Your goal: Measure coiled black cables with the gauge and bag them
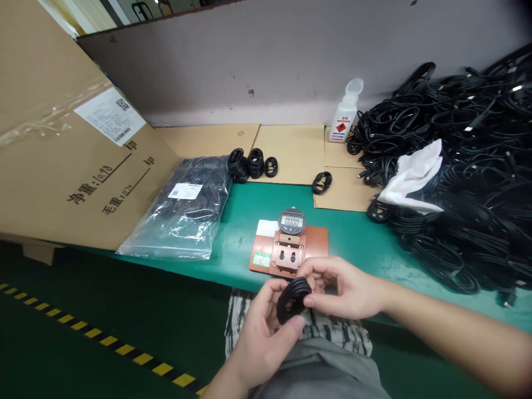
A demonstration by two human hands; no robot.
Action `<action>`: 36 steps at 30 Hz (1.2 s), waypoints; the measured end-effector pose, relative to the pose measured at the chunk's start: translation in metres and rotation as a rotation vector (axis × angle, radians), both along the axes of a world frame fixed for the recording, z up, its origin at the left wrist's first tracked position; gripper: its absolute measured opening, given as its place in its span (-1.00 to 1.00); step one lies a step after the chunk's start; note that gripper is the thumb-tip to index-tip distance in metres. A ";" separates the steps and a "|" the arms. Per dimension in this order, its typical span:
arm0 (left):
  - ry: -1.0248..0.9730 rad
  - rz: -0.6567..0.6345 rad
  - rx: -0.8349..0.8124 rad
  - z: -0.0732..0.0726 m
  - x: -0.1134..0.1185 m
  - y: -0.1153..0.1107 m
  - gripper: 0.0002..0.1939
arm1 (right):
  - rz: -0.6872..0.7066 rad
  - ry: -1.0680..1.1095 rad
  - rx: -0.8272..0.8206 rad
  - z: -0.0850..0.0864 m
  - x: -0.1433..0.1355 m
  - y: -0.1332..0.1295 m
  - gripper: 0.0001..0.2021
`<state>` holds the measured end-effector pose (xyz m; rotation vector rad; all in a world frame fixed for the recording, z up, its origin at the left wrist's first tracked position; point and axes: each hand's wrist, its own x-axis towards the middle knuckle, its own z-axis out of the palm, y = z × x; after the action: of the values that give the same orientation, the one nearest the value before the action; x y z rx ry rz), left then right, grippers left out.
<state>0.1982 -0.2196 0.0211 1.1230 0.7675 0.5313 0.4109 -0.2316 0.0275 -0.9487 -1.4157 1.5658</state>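
Between my two hands is a black coiled cable [293, 299], held just off the table's front edge above my lap. My left hand [266, 338] grips the coil from its left and lower side, thumb along the bottom. On the right side, my right hand [336, 285] pinches the same coil with thumb and fingers. Just beyond them sits a digital gauge [291, 221] on a reddish-brown base [318, 244], its display reading about zero. Whatever part of the cable lies under my fingertips is hidden.
Several coiled cables [255, 163] stand in a row at the back, with a single coil [322, 183] to their right. A clear bag [178, 221] of black cables and a carton [62, 138] are left. A cable pile [440, 221], white cloth [411, 174] and bottle [344, 116] are right.
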 end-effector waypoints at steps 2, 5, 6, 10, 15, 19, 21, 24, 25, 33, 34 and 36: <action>0.033 -0.015 -0.002 -0.001 0.002 -0.001 -0.68 | 0.000 -0.020 0.005 0.000 0.000 0.000 -0.80; 0.087 -0.014 0.038 -0.001 0.005 -0.002 -0.78 | -0.001 -0.063 0.014 0.000 0.000 -0.001 -0.77; 0.101 -0.009 0.056 -0.001 0.005 -0.002 -0.79 | -0.003 -0.077 0.021 0.000 0.000 -0.001 -0.77; 0.131 0.058 0.113 -0.004 0.006 -0.005 -0.81 | -0.020 -0.115 0.082 -0.001 -0.002 -0.001 -0.76; 0.136 0.199 0.136 -0.006 0.010 -0.005 -0.83 | -0.068 -0.147 0.218 -0.005 -0.004 -0.004 -0.71; 0.170 0.274 0.219 -0.008 0.010 -0.002 -0.85 | -0.060 -0.175 0.402 -0.008 -0.002 -0.004 -0.71; 0.209 0.262 0.293 -0.010 0.007 0.001 -0.87 | -0.063 -0.225 0.460 -0.009 -0.001 -0.003 -0.77; 0.308 0.241 0.425 -0.012 0.002 0.005 -0.91 | -0.047 -0.296 0.489 -0.009 0.000 -0.001 -0.80; 0.348 0.246 0.490 -0.013 0.001 0.006 -0.93 | -0.042 -0.309 0.504 -0.008 0.000 0.000 -0.80; 0.404 0.349 0.853 -0.016 0.000 0.012 -0.90 | 0.020 -0.380 0.546 -0.009 0.001 0.001 -0.78; 0.386 0.351 0.844 -0.017 0.001 0.013 -0.88 | 0.022 -0.377 0.534 -0.009 0.001 0.001 -0.79; 0.353 0.356 0.832 -0.018 0.003 0.013 -0.84 | 0.021 -0.364 0.509 -0.009 0.001 0.000 -0.78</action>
<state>0.2016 -0.2063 0.0031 1.8952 1.1047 1.0221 0.4119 -0.2311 0.0184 -0.9273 -1.9597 0.9903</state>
